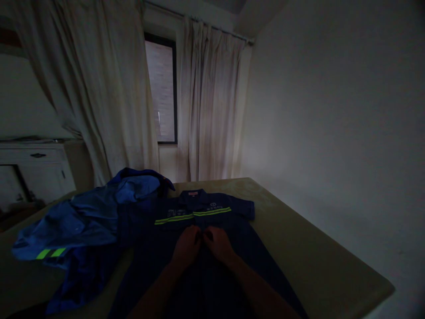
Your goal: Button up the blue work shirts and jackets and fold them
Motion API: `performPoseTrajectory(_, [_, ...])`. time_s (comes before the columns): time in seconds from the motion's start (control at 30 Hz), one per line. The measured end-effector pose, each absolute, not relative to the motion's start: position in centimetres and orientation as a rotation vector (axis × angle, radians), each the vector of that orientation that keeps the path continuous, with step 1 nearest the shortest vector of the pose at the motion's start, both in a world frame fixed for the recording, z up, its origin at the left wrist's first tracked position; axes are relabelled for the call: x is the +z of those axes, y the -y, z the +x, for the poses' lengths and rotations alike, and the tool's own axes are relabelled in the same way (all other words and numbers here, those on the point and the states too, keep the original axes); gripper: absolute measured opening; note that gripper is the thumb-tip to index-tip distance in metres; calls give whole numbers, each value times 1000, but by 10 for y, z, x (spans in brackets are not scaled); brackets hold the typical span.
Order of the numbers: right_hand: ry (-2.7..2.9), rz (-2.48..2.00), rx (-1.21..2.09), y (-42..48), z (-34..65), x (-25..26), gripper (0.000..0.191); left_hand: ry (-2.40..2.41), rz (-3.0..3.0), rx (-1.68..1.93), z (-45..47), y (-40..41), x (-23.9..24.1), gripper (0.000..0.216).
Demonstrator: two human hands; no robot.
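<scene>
A dark navy short-sleeved work shirt (244, 241) lies front up on the bed-like surface, its collar at the far end. A yellow-green reflective stripe crosses its chest, with light lettering above. Just below that stripe, at the centre front, my left hand (190, 241) is closed, its fingertips pinching the front edge. My right hand (217, 241) is closed in the same way right beside it, knuckles up. The dim light hides the exact bit of cloth or button between the fingers. The shirt's lower end runs out of view under my forearms.
A heap of lighter blue work clothes (89, 217) with a reflective band lies at the left, touching the shirt. The padded surface (308, 248) ends at a white wall (338, 133). Curtains (212, 102) hang behind, and a white cabinet (36, 164) stands at the far left.
</scene>
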State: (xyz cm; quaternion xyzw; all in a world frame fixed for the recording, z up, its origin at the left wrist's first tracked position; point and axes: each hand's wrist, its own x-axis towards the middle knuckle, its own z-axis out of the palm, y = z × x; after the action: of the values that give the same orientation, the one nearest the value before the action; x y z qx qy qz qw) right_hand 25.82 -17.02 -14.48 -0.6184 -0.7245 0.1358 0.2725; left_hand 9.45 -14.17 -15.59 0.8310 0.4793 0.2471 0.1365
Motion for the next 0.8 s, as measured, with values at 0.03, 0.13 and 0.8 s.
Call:
performPoseTrajectory(0.03, [1950,-1665,366,170,258,-145,22,-1370,2414,726,95,142,-156,16])
performPoseTrajectory(0.13, [1955,-1686,370,170,258,-145,24,-1353,2469,730,96,145,-154,23])
performPoseTrajectory(0.8, [2011,-1658,395,171,257,-146,20,-1488,2453,673,94,154,-147,22])
